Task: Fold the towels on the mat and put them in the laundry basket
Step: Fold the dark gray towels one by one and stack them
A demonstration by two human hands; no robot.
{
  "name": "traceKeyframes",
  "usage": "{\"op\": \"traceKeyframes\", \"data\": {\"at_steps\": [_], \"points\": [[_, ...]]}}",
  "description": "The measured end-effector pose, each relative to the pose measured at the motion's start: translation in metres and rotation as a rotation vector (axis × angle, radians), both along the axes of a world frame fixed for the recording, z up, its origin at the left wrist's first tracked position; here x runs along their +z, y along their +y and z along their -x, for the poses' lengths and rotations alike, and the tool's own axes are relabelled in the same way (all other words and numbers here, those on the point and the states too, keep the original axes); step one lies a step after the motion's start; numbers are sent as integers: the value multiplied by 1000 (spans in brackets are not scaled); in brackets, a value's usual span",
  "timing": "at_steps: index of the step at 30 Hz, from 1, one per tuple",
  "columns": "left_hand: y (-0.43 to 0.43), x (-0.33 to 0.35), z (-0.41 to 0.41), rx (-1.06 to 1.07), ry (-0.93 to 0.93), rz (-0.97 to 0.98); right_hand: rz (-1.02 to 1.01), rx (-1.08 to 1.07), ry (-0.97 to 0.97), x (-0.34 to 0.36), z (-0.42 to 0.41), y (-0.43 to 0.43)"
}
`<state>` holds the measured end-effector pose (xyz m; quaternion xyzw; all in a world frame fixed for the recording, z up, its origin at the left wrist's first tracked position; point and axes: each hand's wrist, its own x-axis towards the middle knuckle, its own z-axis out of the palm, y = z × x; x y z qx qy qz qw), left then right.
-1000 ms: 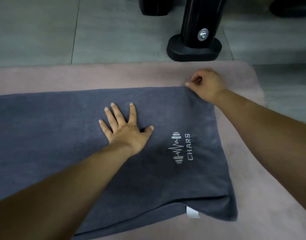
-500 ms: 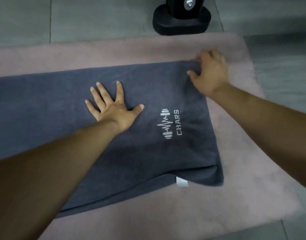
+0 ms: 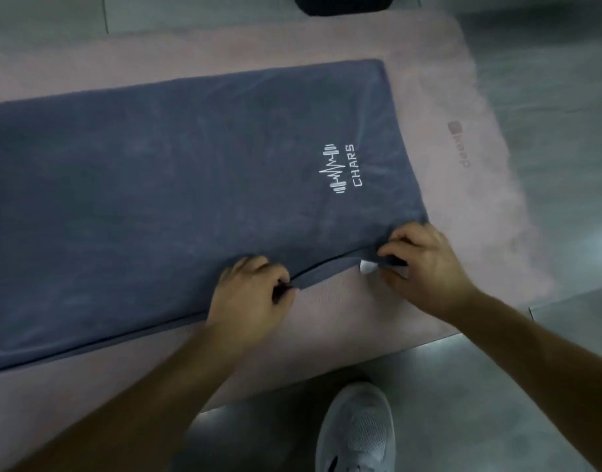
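One pink mat (image 3: 446, 97) carries a grey towel (image 3: 156, 182), folded, spreading from centre toward nine o'clock. The left hand (image 3: 248, 299) pinches its near edge at six o'clock; the right hand (image 3: 429, 264) curls round the five o'clock corner beside a white label (image 3: 367, 266).

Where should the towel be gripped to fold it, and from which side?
Its near edge by the right corner, from the near side: the towel lies flat, but its layers lift there, where left hand and right hand pinch them.
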<state>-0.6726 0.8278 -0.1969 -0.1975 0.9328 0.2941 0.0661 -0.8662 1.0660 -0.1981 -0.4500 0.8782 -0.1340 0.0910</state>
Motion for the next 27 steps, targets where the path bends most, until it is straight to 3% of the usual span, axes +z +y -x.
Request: {"op": "traceKeyframes", "data": {"at_steps": [7,13,17,20,27], "points": [[5,9,-6,15,-52,-64,-53,-23,-68,10,-2,-6],[16,11,-20,-124,-112,-30,-401,73,-31,41,-2,4],[7,15,-20,50,-84,-36,-287,75,-98,38,-24,-27],[-17,18,-14,139,-128,8,-357,136,-149,31,-33,-66],[-145,39,-22,367,-237,134,-223,364,-177,39,-40,-176]]}}
